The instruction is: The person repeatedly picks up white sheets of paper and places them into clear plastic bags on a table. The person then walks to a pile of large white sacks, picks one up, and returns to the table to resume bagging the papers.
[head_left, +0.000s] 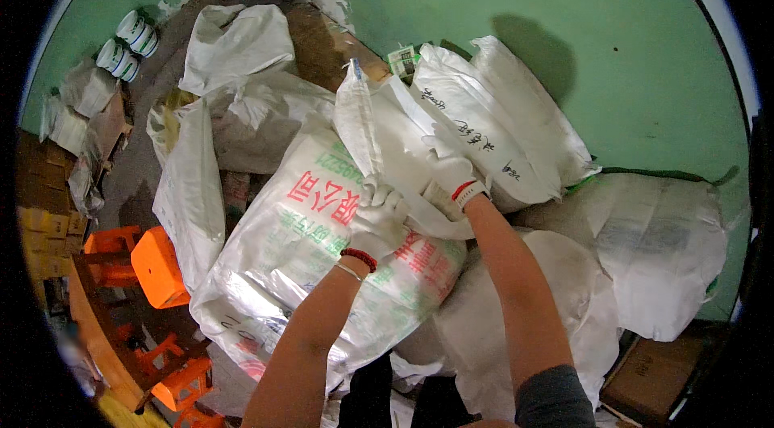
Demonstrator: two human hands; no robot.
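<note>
A large white plastic sack (330,194) with red and green print lies in front of me, its mouth spread at the upper end. My left hand (379,220), in a white glove, has its fingers curled round the near left part of the sack's rim. On the right side of the mouth, my white-gloved right hand (448,172) grips the rim's edge; its fingertips are partly hidden by the material. Pale white material shows inside the opening between both hands. Red bracelets circle both wrists.
Full white sacks (484,118) lean on the green wall (629,57), with more sacks (661,247) at right. Crumpled sacks (238,49) lie behind at left. Orange stools (159,267), a wooden table edge (101,339) and white tubs (137,31) stand left. A cardboard box (653,376) sits lower right.
</note>
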